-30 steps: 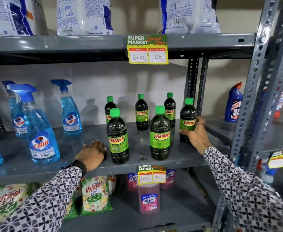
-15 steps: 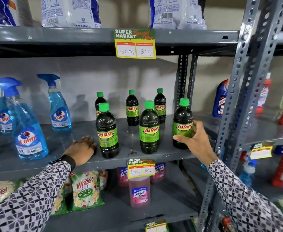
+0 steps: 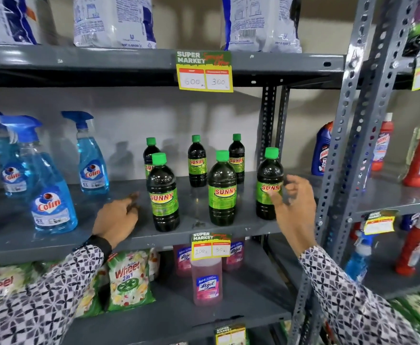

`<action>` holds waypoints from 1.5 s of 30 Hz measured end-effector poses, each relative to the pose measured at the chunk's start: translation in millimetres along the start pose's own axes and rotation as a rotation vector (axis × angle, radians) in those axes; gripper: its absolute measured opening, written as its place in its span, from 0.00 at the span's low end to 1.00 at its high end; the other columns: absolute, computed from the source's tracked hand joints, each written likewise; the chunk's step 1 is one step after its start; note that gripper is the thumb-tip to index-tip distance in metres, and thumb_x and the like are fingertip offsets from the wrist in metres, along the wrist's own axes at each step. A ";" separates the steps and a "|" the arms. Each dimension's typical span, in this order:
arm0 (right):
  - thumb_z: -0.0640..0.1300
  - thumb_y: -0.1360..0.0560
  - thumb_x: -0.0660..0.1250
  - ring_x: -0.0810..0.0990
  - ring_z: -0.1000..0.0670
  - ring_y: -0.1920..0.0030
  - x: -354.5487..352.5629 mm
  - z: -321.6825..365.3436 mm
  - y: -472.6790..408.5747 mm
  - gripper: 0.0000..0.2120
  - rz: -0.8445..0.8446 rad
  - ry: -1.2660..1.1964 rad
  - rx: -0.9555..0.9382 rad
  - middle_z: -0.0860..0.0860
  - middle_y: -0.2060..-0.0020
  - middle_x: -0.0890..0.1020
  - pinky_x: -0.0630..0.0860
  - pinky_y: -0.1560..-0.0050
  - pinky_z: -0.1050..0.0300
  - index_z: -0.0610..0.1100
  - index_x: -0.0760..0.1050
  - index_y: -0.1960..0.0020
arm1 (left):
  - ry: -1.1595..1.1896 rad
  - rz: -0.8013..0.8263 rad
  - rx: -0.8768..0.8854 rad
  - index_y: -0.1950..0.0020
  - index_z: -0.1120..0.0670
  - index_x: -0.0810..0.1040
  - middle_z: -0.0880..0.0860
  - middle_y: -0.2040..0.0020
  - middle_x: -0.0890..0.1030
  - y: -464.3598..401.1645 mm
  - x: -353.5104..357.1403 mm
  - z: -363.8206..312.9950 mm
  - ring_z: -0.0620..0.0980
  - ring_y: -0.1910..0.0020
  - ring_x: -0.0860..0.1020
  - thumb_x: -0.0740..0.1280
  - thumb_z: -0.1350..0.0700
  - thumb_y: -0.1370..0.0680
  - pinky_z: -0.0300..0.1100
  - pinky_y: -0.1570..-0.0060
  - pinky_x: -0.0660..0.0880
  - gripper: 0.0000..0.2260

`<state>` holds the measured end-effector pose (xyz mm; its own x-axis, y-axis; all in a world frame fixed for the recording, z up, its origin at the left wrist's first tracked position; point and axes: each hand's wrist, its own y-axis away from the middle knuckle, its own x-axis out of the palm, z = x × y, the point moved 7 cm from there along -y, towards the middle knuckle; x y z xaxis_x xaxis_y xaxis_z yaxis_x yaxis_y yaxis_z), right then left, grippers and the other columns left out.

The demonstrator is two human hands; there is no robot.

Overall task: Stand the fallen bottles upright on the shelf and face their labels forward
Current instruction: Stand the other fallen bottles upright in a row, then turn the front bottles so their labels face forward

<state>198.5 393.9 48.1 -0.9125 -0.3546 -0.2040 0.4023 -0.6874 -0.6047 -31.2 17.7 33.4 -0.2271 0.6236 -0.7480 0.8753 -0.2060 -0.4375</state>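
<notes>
Standing upright on the grey shelf [image 3: 54, 242] are six dark bottles with green caps, three in front and three behind, their labels turned forward. The right front bottle [image 3: 269, 185] is met by the right hand [image 3: 294, 207], whose fingers are spread and curled loosely beside the label, clamped on nothing. The left hand [image 3: 117, 217] is laid flat on the shelf, fingers together, just left of the left front bottle [image 3: 163, 195]. Blue spray bottles [image 3: 52, 195] are seen further left.

Bright, even light; soft bottle shadows on back wall [image 3: 129, 125]; slight motion blur, edges bowed.
</notes>
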 end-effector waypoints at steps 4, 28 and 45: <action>0.39 0.24 0.76 0.80 0.56 0.56 22.5 53.0 34.8 0.09 0.009 -0.023 -0.267 0.53 0.55 0.81 0.79 0.51 0.60 0.45 0.80 0.46 | 0.508 -0.030 -0.036 0.31 0.48 0.78 0.49 0.40 0.84 25.4 -6.1 -4.8 0.47 0.46 0.82 0.67 0.54 0.20 0.48 0.39 0.79 0.17; 0.36 0.27 0.78 0.85 0.52 0.41 215.8 119.5 115.3 0.31 0.654 -0.267 -0.024 0.49 0.38 0.84 0.81 0.36 0.52 0.45 0.74 0.27 | 0.693 0.310 0.121 0.23 0.50 0.66 0.43 0.34 0.79 27.5 -11.9 13.4 0.32 0.38 0.79 0.72 0.63 0.24 0.27 0.42 0.74 0.31; 0.35 0.22 0.74 0.80 0.55 0.34 214.5 117.6 129.5 0.34 0.715 -0.281 -0.042 0.53 0.34 0.79 0.75 0.31 0.63 0.44 0.66 0.20 | 0.754 0.245 0.105 0.21 0.48 0.66 0.44 0.30 0.77 39.7 -10.4 19.6 0.36 0.35 0.78 0.73 0.61 0.24 0.32 0.34 0.73 0.33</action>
<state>63.5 154.3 16.6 -0.3758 -0.8554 -0.3565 0.8790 -0.2073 -0.4294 -2.5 -11.7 14.1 0.3491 0.8856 -0.3063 0.8094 -0.4497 -0.3776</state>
